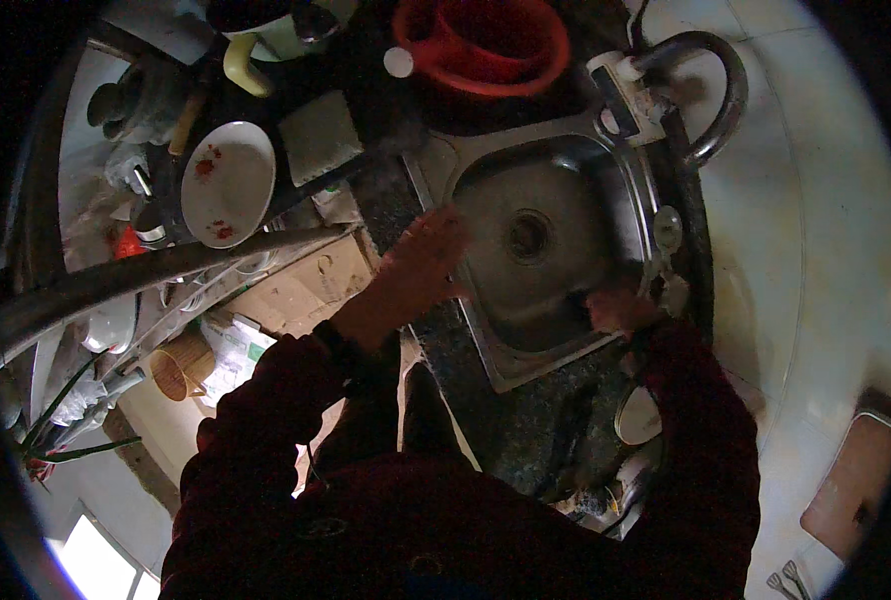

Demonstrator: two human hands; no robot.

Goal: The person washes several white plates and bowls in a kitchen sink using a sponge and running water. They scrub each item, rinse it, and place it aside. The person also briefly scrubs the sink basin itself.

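Observation:
A stainless steel sink with a round drain is set into a dark speckled countertop. Over its left rim I see my left hand, fingers stretched out and thumb apart, holding nothing visible. My right hand is at the near right corner of the basin, with its fingers curled. Blur and shadow hide whether anything is in it. A curved metal faucet rises behind the sink's far right corner, beside a white fixture.
At the far side stands a red plastic basin. A white oval plate with red residue and a light square board lie left. Below them are a wicker basket and cardboard. A round lid sits near my right forearm.

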